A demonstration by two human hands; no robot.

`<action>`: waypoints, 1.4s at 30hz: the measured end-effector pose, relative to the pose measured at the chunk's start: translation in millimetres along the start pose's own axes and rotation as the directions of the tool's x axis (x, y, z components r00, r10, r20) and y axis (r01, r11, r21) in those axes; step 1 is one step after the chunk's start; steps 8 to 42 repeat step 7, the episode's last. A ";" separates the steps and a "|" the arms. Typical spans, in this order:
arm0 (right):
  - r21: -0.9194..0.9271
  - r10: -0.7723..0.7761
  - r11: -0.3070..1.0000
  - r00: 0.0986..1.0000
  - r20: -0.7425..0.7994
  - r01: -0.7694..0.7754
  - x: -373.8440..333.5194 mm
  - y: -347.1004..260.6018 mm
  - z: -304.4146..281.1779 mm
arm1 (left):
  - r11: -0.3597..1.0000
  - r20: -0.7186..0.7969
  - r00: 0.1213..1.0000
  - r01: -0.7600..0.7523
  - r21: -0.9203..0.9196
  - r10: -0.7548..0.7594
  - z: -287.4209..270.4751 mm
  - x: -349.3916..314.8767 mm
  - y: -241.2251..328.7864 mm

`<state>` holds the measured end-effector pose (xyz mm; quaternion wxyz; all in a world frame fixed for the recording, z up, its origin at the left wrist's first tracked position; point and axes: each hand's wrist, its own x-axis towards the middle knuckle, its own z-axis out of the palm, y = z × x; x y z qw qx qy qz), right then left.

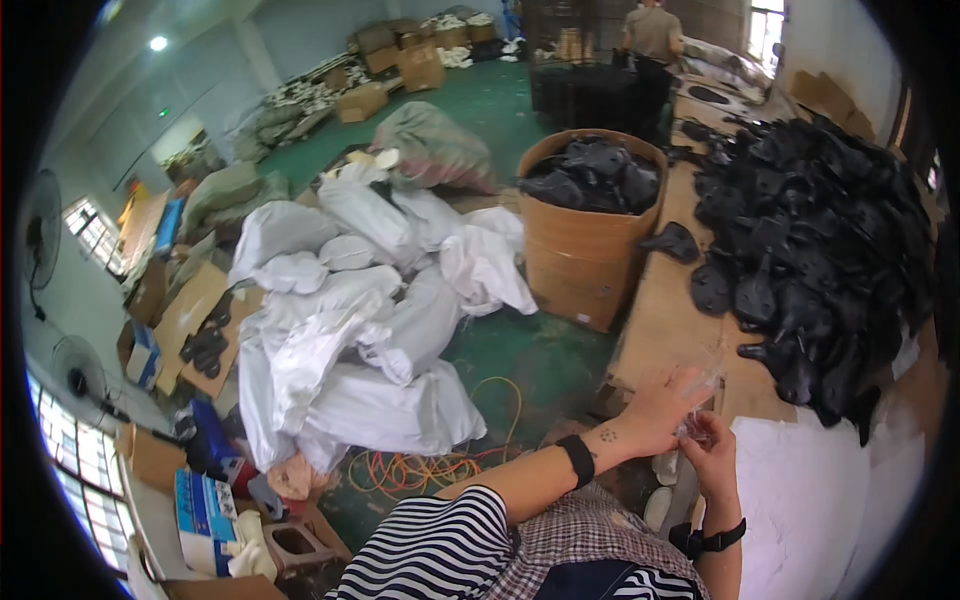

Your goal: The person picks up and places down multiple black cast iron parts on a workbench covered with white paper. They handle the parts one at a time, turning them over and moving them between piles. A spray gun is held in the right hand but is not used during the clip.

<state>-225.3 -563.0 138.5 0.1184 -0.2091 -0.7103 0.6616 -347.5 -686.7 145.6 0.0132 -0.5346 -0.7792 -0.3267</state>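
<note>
My left hand (655, 412) reaches over the edge of the workbench, back upward, its fingers pointing right. Crumpled clear plastic film (692, 426) lies between it and my right hand (714, 462), and a bit more shows by the left fingertips. My right thumb and fingers pinch this film from below. The left fingertips seem closed on it too, though they are partly hidden. Just right of my hands is a white sheet (790, 500) on the bench. Beyond it rises a large heap of black saddle-shaped pieces (810, 230), with one single piece (672, 242) lying apart.
A tall cardboard box (580, 265) full of black pieces stands against the bench (650, 340). White sacks (380, 410) pile up at left, near a tangled orange hose (400, 472) on the green floor (540, 360). Another person (652, 45) stands at the far end.
</note>
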 end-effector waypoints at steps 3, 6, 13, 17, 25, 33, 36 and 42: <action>0.088 -0.003 0.996 0.985 0.171 -0.013 22.5 7.4 14.9 | 0.993 0.067 0.990 0.119 0.027 -0.121 -26.1 -14.3 -15.0; 0.123 0.008 0.991 0.949 0.316 -0.049 42.5 18.9 29.1 | 0.968 0.050 0.975 0.208 0.141 -0.217 -34.8 -30.2 -26.4; 0.128 0.002 0.991 0.942 0.337 -0.048 46.6 20.0 32.8 | 0.955 0.060 0.958 0.270 0.124 -0.279 -40.2 -32.8 -25.2; 0.128 0.002 0.991 0.942 0.337 -0.048 46.6 20.0 32.8 | 0.955 0.060 0.958 0.270 0.124 -0.279 -40.2 -32.8 -25.2; 0.128 0.002 0.991 0.942 0.337 -0.048 46.6 20.0 32.8 | 0.955 0.060 0.958 0.270 0.124 -0.279 -40.2 -32.8 -25.2; 0.128 0.002 0.991 0.942 0.337 -0.048 46.6 20.0 32.8 | 0.955 0.060 0.958 0.270 0.124 -0.279 -40.2 -32.8 -25.2; 0.128 0.002 0.991 0.942 0.337 -0.048 46.6 20.0 32.8 | 0.955 0.060 0.958 0.270 0.124 -0.279 -40.2 -32.8 -25.2; 0.128 0.002 0.991 0.942 0.337 -0.048 46.6 20.0 32.8 | 0.955 0.060 0.958 0.270 0.124 -0.279 -40.2 -32.8 -25.2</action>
